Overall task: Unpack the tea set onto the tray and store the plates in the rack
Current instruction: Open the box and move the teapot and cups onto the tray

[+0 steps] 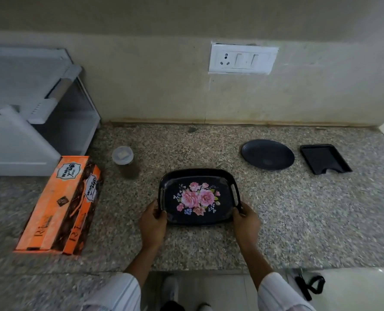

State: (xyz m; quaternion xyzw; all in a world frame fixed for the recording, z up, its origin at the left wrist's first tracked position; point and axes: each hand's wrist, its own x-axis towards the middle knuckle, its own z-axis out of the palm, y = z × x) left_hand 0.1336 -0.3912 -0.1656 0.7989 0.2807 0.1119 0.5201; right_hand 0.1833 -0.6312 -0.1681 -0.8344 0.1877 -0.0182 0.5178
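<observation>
A person's left hand [152,221] and right hand [246,218] grip the near corners of a floral tray [198,197], fingers curled round its rim, on the granite tabletop [298,209]. The orange tea-set box [58,207], left of the tray, lies unopened; unpacking it likely comes next.

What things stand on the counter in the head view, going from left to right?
Rack → orange box → jar → left hand → tray → right hand → round plate → square plate.
</observation>
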